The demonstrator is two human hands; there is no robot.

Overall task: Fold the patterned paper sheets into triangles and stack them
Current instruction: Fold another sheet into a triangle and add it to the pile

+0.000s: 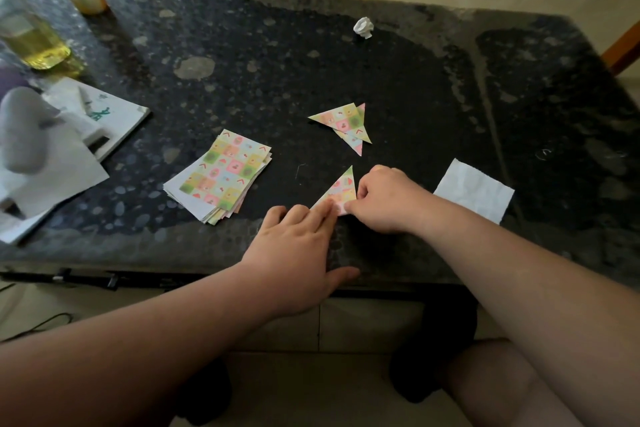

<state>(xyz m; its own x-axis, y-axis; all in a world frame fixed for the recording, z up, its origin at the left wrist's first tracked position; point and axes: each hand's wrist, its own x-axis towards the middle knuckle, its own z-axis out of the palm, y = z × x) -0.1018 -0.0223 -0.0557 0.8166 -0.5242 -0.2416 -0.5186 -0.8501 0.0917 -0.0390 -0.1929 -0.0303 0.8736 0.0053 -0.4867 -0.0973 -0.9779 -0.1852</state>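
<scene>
A patterned sheet folded into a triangle (343, 188) lies near the front edge of the dark stone table (277, 73). My left hand (298, 250) presses its lower left corner with straight fingers. My right hand (384, 199) pinches the triangle's lower right edge between curled fingers and thumb. A loose stack of two folded triangles (346, 123) lies a little farther back. A pile of unfolded patterned sheets (223, 175) sits to the left of my hands.
A white folded tissue (474, 189) lies right of my right hand. A crumpled paper ball (363, 27) sits farther back. Books and white papers (79, 135) and a bottle of yellow liquid (31, 35) crowd the left side. Stools stand beyond the table.
</scene>
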